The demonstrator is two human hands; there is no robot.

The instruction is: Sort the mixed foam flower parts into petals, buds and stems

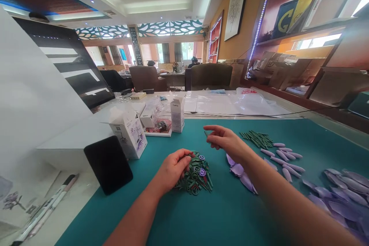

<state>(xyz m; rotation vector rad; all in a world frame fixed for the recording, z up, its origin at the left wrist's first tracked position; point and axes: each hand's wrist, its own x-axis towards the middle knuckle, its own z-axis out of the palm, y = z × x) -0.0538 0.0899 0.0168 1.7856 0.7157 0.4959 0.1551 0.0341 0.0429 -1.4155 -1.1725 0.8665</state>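
Observation:
My left hand (175, 167) is at the left side of a heap of small green plastic pieces (196, 180). Its thumb and fingers are drawn together beside a small red piece (192, 155); whether they grip it is hidden. Two purple wheel-shaped pieces (202, 172) lie on the heap. Above the mat, farther forward, my right hand (220, 137) pinches a small green piece (205, 133) between thumb and fingers, with the index finger stretched out. Under the right forearm are purple petal-shaped pieces (238, 170), partly covered.
Green sticks (256, 139), slim lilac pieces (288, 157) and larger purple petals (343, 192) lie on the right of the green mat (121, 215). At left stand a black tablet (108, 165), a printed box (131, 134) and a narrow white box (177, 115) beside a tray (158, 133).

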